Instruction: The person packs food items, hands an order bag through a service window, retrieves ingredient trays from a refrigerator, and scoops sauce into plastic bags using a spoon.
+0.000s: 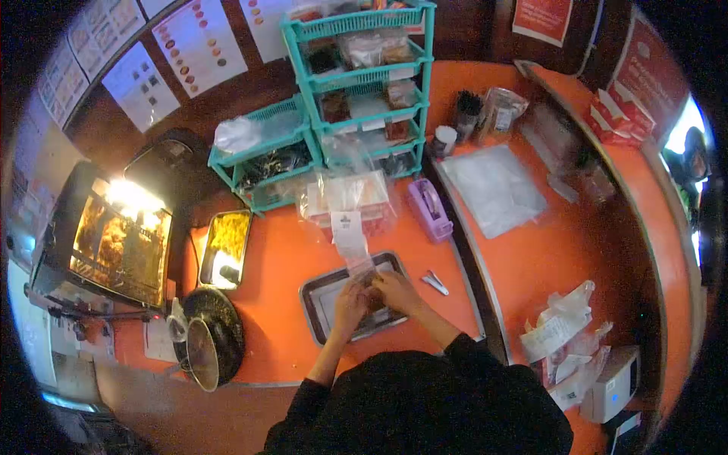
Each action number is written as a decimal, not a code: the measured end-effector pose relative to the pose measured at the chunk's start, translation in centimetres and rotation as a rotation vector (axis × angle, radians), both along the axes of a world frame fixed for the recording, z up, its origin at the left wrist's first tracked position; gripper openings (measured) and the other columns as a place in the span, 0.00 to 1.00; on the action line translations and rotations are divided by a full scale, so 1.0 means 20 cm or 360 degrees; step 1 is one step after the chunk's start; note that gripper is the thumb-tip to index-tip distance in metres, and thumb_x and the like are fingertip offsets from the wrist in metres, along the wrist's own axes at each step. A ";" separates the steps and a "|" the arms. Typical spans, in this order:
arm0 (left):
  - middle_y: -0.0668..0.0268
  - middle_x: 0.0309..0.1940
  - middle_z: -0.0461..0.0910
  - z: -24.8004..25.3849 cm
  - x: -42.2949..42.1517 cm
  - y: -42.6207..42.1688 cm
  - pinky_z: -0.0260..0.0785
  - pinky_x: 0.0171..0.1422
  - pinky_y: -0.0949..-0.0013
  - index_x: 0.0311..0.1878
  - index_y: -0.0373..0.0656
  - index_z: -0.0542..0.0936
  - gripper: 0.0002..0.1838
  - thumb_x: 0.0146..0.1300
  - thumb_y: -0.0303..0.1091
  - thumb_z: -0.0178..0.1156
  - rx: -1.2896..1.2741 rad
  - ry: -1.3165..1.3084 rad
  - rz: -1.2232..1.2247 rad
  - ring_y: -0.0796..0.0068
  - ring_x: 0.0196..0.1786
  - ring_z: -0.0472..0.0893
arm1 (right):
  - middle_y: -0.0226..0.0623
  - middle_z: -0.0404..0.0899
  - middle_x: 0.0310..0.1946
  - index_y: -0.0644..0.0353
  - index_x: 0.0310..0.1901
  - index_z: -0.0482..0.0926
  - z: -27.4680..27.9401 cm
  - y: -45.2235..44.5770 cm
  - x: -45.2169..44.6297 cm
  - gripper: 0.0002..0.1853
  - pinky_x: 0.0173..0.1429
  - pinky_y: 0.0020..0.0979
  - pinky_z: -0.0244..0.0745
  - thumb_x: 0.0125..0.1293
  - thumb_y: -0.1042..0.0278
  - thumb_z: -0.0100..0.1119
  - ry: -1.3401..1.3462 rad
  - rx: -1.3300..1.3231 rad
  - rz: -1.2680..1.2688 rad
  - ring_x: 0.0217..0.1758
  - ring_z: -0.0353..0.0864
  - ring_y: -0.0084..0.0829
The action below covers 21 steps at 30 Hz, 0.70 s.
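My left hand (351, 305) and my right hand (396, 293) meet over a metal tray (315, 309) on the orange counter. Between them is a small dark item in clear plastic (370, 282), largely covered by my fingers. The fingers of both hands are closed around it. Just beyond, a white paper slip (349, 236) hangs on the front of a clear bag (346, 193) with a box inside. To the right of the tray lies a small pair of metal tongs or clip (435, 283).
A purple tape dispenser (431, 211) and teal basket racks (364, 91) stand beyond. Left are a lit warming cabinet (117, 243), a tray of yellow food (230, 239) and black pans (216, 341). On the right lie plastic sheets (494, 189), bags (565, 326) and a printer (611, 385).
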State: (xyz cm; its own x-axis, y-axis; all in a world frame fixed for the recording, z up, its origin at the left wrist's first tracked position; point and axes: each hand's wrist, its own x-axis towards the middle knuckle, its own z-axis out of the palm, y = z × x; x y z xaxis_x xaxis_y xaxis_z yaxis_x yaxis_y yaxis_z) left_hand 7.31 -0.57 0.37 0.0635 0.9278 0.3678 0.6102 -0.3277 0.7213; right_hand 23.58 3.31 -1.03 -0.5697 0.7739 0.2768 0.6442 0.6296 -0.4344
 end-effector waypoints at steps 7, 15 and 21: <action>0.55 0.39 0.74 0.32 0.10 0.18 0.65 0.42 0.57 0.35 0.37 0.74 0.05 0.55 0.27 0.55 0.0113 0.0021 -0.0016 0.53 0.39 0.73 | 0.37 0.72 0.43 0.54 0.43 0.75 0.61 0.11 0.13 0.17 0.56 0.40 0.64 0.47 0.72 0.55 -0.0170 0.0187 0.0054 0.53 0.68 0.40; 0.62 0.47 0.72 1.14 0.37 0.96 0.65 0.57 0.67 0.56 0.42 0.63 0.25 0.59 0.40 0.58 0.0051 -0.1136 -0.0782 0.70 0.52 0.72 | 0.50 0.76 0.35 0.62 0.38 0.73 1.61 0.83 0.31 0.10 0.43 0.44 0.70 0.54 0.75 0.48 0.0529 0.0587 0.0043 0.39 0.75 0.53; 0.60 0.49 0.70 1.41 0.63 1.46 0.71 0.53 0.63 0.57 0.39 0.58 0.27 0.60 0.40 0.56 -0.0049 -0.1899 -0.0773 0.68 0.48 0.75 | 0.51 0.77 0.32 0.63 0.36 0.76 1.87 1.53 0.34 0.09 0.45 0.45 0.70 0.55 0.70 0.50 0.0189 0.0833 -0.0192 0.41 0.74 0.52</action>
State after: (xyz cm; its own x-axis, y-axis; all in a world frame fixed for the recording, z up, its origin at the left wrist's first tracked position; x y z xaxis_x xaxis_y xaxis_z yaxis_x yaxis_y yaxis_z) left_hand 19.82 28.59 28.49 0.0434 0.9114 0.4093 -0.5905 -0.3070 0.7464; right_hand 30.45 33.89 36.44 -0.4268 0.5734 0.6994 0.6906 0.7059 -0.1573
